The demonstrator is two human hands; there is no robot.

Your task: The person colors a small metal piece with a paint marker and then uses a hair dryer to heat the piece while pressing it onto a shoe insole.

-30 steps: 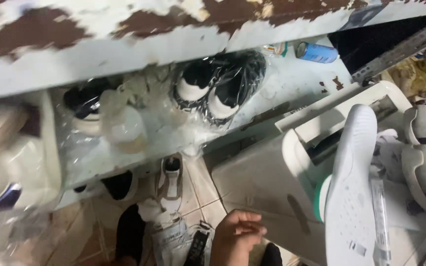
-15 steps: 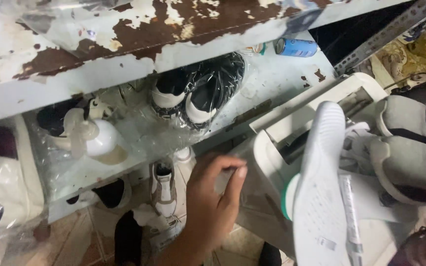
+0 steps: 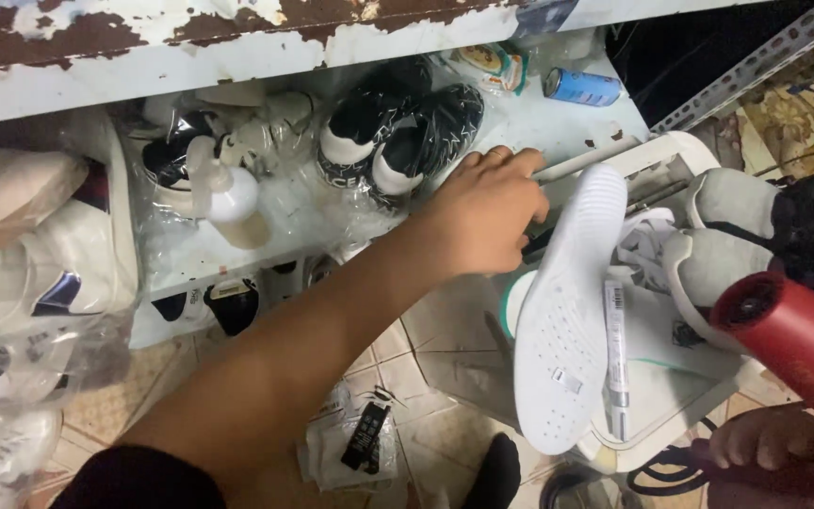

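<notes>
The left hand (image 3: 482,221) reaches out over the white shelf (image 3: 558,118), its fingers (image 3: 506,160) loosely together and curled down, their tips touching the shelf's surface or something lying there; I cannot tell whether they clamp anything. Just beside the fingertips a thin white stick (image 3: 581,160) lies along the shelf's front edge. Behind the hand sit two black shoes (image 3: 398,132) with white toes, wrapped in clear plastic. Farther back on the shelf lie a blue can (image 3: 584,87) on its side and a small printed packet (image 3: 490,64). Left of the black shoes stands a white bottle (image 3: 228,193), also among plastic. Right of the hand, a white shoe (image 3: 567,311) lies sole up on a white tray (image 3: 671,386), with a marker (image 3: 616,358) beside it. The right hand (image 3: 770,452), low in the corner right of the tray, has its fingers wrapped round the handle of a red dryer (image 3: 793,339). Below the shelf is a tiled floor (image 3: 426,377).
</notes>
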